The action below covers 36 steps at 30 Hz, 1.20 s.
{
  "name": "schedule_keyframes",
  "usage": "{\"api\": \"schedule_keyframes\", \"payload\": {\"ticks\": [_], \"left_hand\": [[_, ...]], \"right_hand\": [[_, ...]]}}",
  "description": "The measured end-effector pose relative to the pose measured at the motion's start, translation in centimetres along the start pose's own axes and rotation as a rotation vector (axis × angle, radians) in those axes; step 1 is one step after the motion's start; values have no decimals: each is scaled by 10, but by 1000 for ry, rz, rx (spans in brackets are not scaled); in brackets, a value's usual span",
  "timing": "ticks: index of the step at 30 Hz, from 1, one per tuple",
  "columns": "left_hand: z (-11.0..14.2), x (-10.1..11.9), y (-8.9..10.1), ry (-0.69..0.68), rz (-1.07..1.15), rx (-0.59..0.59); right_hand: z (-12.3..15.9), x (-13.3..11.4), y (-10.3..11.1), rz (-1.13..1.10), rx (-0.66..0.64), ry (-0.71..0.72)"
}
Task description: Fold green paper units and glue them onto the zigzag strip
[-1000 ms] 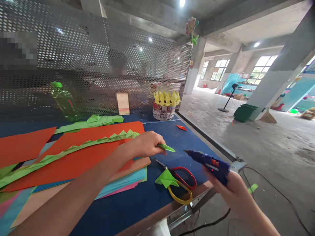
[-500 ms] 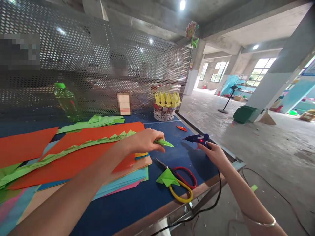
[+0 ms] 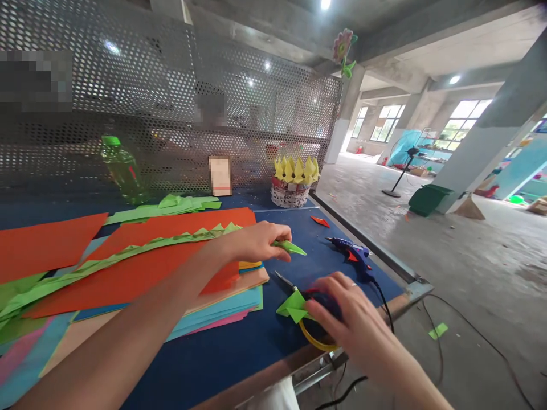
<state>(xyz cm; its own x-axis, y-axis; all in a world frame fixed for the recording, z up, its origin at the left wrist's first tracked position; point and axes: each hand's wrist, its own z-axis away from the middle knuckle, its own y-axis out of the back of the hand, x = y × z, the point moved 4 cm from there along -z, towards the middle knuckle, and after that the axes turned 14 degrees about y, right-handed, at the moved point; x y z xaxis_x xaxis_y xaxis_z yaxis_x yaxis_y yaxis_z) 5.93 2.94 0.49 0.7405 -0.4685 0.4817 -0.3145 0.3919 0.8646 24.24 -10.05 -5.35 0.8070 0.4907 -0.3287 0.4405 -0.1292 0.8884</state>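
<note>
My left hand (image 3: 265, 239) is closed on the tip end of a folded green paper strip (image 3: 141, 250), whose pointed end sticks out past the fingers. The strip's zigzag row trails left over orange paper sheets (image 3: 171, 273). My right hand (image 3: 348, 310) is low over the scissors (image 3: 318, 337), thumb and fingers apart. Its thumb is at the edge of a small folded green paper piece (image 3: 294, 307) lying on the scissors, partly hiding the handles. Beyond this hand, a blue glue gun (image 3: 352, 253) lies on the table with nobody holding it.
A paper basket with yellow points (image 3: 293, 185), a green-capped bottle (image 3: 123, 171) and more green paper (image 3: 171, 208) stand or lie at the back by the perforated metal panel (image 3: 256, 102). A small red folded piece (image 3: 320, 221) lies near the table's right edge. The glue gun's cord hangs over the edge.
My right hand has let go of the glue gun, now laid on the table, and moved left and nearer to the green piece on the scissors. My left hand keeps its hold.
</note>
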Motion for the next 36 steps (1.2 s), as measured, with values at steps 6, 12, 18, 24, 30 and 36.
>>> {"api": "schedule_keyframes", "payload": {"ticks": [6,12,18,24,30,36], "left_hand": [[1,3,-3,-12,-16,-10],[2,7,-7,2,-28,-23],[-1,6,-10,-12,-36,-30],[0,8,-12,-61,-54,-40],[-1,11,-14,-89,-65,-58],[-2,12,-16,-98,-48,-81]], "right_hand": [[-8,-17,-21,-1,-5,19],[-4,-11,-23,-130,41,128],[-4,9,14,-180,388,75],[-18,22,18,-333,480,22],[-26,24,17,-431,594,42],[-30,27,13,-486,590,31]]}}
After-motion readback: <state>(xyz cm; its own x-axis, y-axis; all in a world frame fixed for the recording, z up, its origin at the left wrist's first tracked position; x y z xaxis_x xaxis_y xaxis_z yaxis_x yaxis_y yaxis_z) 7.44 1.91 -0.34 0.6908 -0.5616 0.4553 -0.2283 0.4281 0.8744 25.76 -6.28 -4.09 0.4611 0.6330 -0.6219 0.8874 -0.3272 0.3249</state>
